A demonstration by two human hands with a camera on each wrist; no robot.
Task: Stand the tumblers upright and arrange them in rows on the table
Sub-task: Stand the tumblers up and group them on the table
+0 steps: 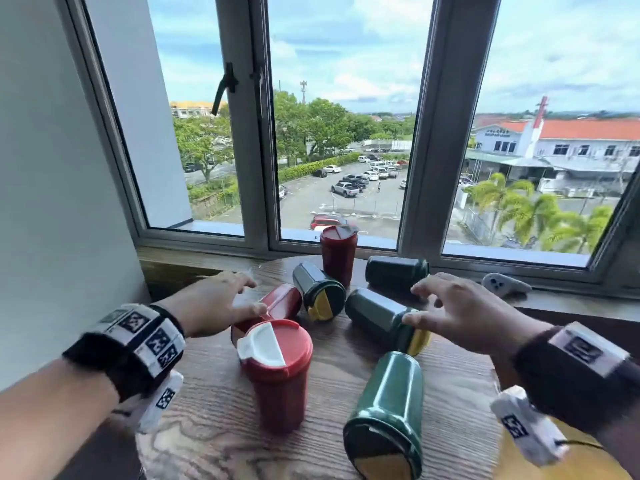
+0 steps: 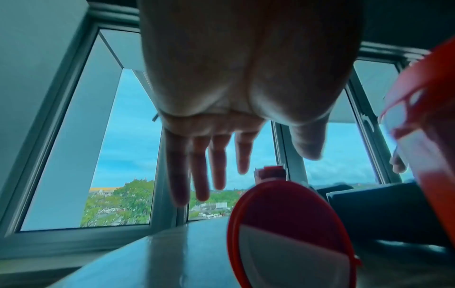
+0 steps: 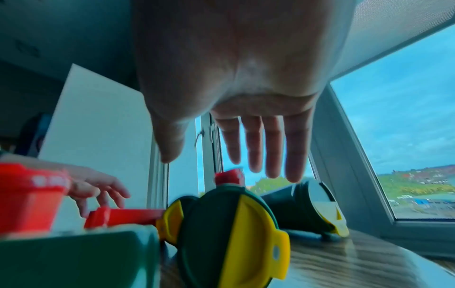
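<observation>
While both hands hover over the wooden bench (image 1: pixel 450 410), I see seven tumblers on it, and only two of them stand upright. One red tumbler (image 1: pixel 277 372) with a white flap on its lid stands near me, and a second red tumbler (image 1: pixel 338 256) stands at the far edge, close to the window (image 1: pixel 339 133).

My left hand (image 1: pixel 211 303) is above a red tumbler (image 1: pixel 277 304) that lies on its side, just behind the near upright one. Its fingers (image 2: pixel 197 171) are straight and spread, and in the left wrist view they hold nothing; I cannot tell if the thumb touches the cup.

My right hand (image 1: pixel 464 313) is above a dark green tumbler (image 1: pixel 384 318) that lies on its side, with its green and yellow lid (image 3: pixel 231 237) turned toward me. The fingers (image 3: pixel 273 148) here are also stretched out and apart, and they grip nothing.

Three more green tumblers lie on their sides: one (image 1: pixel 318 291) between the lying red one and the far red one, one (image 1: pixel 396 273) near the window sill, and one (image 1: pixel 388 417) close to me at the front of the bench. A small grey controller (image 1: pixel 504 285) rests on the sill to the right.
</observation>
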